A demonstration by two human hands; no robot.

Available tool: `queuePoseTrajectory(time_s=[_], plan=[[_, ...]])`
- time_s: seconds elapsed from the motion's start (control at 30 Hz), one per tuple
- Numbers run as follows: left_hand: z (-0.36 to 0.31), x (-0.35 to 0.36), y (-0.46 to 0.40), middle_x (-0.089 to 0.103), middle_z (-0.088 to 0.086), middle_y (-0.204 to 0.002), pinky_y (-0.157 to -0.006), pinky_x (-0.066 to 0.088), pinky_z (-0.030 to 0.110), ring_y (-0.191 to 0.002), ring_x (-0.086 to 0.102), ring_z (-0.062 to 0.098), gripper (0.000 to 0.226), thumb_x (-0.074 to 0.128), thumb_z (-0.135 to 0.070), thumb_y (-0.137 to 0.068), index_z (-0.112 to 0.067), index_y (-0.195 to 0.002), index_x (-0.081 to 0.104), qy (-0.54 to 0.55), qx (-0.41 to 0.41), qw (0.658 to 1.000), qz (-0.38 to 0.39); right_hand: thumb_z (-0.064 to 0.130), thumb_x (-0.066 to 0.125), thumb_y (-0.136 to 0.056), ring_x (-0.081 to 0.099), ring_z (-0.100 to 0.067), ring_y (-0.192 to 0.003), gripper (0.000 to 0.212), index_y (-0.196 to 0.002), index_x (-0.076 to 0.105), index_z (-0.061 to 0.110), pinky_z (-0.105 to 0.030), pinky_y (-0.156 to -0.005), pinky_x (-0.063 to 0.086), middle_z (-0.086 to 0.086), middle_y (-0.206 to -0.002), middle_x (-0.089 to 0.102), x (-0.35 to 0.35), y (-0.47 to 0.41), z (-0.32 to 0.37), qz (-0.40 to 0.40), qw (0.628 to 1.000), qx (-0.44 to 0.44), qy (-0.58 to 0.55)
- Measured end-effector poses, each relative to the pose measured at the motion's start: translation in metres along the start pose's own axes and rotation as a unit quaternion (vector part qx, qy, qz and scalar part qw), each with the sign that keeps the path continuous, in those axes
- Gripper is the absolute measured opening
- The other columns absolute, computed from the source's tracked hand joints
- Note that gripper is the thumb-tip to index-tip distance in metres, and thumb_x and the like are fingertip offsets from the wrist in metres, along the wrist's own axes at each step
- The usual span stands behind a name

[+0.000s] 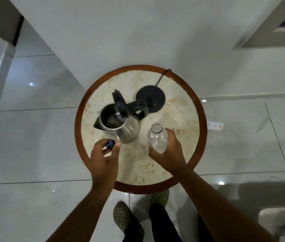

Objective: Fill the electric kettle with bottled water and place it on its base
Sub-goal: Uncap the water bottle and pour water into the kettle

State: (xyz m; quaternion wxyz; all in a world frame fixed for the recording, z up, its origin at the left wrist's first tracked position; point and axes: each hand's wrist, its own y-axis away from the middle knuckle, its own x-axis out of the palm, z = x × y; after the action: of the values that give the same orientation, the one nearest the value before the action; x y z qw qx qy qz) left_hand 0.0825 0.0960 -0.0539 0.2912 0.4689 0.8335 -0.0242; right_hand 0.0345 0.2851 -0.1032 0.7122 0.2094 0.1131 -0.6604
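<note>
My right hand (168, 151) wraps around the clear plastic bottle (157, 137), uncapped and upright, just right of the steel electric kettle (119, 124). My left hand (105, 154) pinches the blue bottle cap (110, 143) just in front of the kettle. The kettle stands on the round marble surface (178, 110), lid (120, 103) flipped up. Its black base (150, 98) sits just behind the kettle, cord (161, 77) trailing back.

One kettle (119, 123), one kettle base (150, 98), one clear bottle (157, 137), one blue bottle cap (110, 143), one round counter (178, 110), one power strip (215, 125), two hands, two shoes.
</note>
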Motion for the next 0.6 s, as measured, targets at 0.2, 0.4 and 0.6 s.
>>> queuePoseTrajectory(time_s=[0.2,0.4,0.6], plan=[[0.009,-0.049,-0.039,0.063,0.005,-0.116,-0.067,0.032,0.006,-0.091,0.054,0.009,0.041,0.064,-0.042,-0.085,-0.019,-0.119,0.063,-0.077,0.016,0.996,-0.040,0.052,0.073,-0.056,0.061,-0.006,-0.082,0.059,-0.103,0.038,0.049,-0.026,-0.069,0.055,0.017,-0.095,0.057,0.018,-0.007,0.054,0.140,0.986,-0.008,0.088],[-0.001,-0.056,-0.055,0.056,0.005,-0.112,-0.066,0.031,0.006,-0.089,0.062,0.023,0.041,0.069,-0.032,-0.084,-0.017,-0.122,0.062,-0.074,0.019,0.997,-0.031,0.060,0.066,-0.058,0.062,-0.015,-0.080,0.071,-0.114,0.045,0.022,-0.030,-0.066,0.050,0.005,-0.095,0.061,0.027,-0.024,0.088,0.193,0.945,0.041,0.261],[-0.005,-0.058,-0.061,0.058,0.000,-0.110,-0.076,0.045,0.022,-0.088,0.063,0.021,0.040,0.071,-0.028,-0.082,-0.020,-0.120,0.063,-0.040,0.016,0.999,-0.022,0.061,0.064,-0.054,0.061,-0.015,-0.077,0.066,-0.099,0.052,0.015,-0.027,-0.059,0.043,0.003,-0.087,0.061,0.029,-0.035,0.107,0.219,0.922,0.041,0.317]])
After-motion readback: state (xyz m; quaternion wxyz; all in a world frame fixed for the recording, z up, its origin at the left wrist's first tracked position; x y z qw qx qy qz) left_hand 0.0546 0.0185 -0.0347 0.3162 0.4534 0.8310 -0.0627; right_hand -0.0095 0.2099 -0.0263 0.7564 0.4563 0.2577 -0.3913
